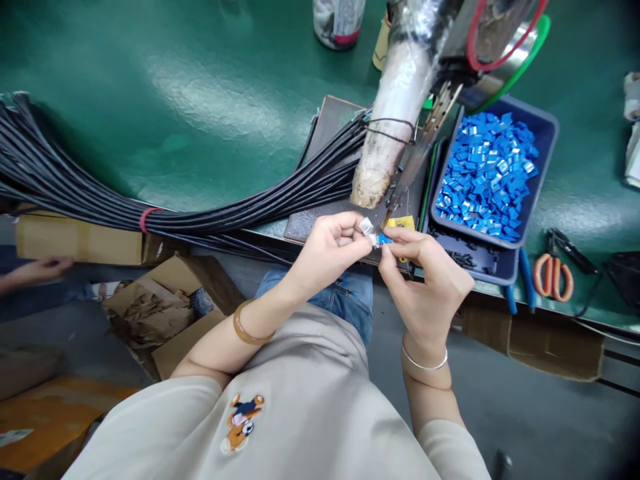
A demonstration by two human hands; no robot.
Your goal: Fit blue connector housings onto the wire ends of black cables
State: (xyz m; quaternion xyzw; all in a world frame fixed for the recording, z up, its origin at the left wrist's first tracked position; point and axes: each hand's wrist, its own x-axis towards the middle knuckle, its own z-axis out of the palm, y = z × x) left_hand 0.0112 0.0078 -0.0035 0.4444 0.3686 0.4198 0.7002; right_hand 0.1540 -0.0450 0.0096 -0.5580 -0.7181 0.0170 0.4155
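My left hand (336, 245) is closed, thumb and fingers pinching a small white piece (367, 227), its kind hard to make out. Just to the right, my right hand (425, 267) pinches a small blue connector piece (384, 239) with light contacts on its left end. The two pieces meet or nearly meet between my fingertips; I cannot tell if they are joined. Right above them hang the tip of a thin metal rod (386, 217) and a whitish, scorched-looking nozzle (373, 180). A yellow label (403, 223) shows behind my right fingers.
A bundle of black cables (225, 217) crosses from the left onto a dark board (330, 133). On the right stand a bin (543, 167) of blue pieces, a lower tray (493, 270), orange-handled scissors (553, 275) and blue-handled pliers (526, 280). Another person's hand (47, 268) shows far left.
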